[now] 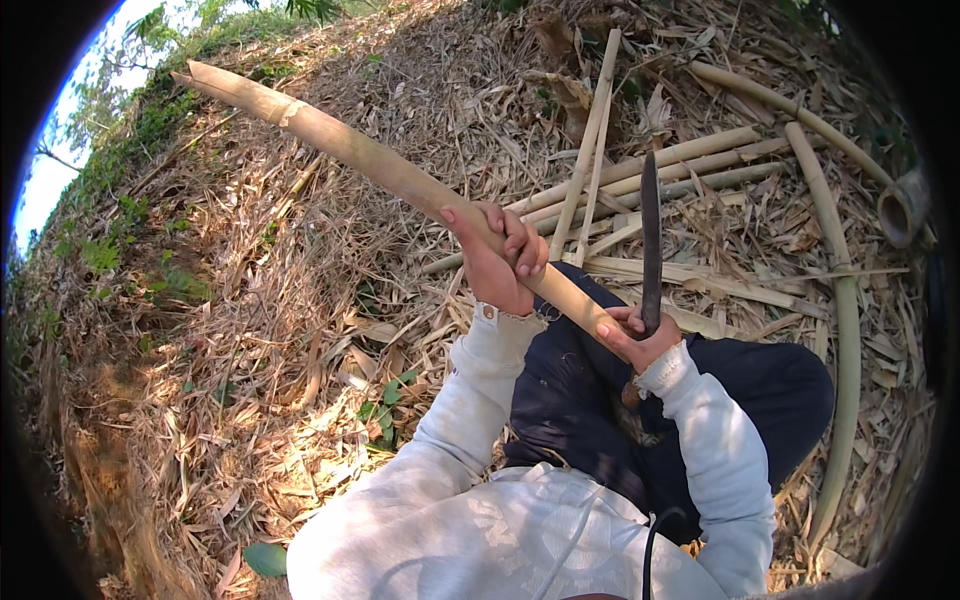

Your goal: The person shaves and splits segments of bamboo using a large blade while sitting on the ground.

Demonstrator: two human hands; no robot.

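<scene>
A long pale bamboo pole slants across in front of me, from the upper left down toward my lap. Its far tip looks split or cut at an angle. My left hand is wrapped round it below the middle, thumb along the near side. My right hand grips a long dark-bladed machete, blade pointing up and away. The thumb of that hand presses on the pole's near end. Part of the machete's handle shows below the palm; the rest is hidden by my fingers.
Several bamboo strips and poles lie crossed on the ground ahead. A long curved bamboo length runs along my right side. A thick hollow bamboo piece rests at the far right. Dry leaves and husks cover the slope.
</scene>
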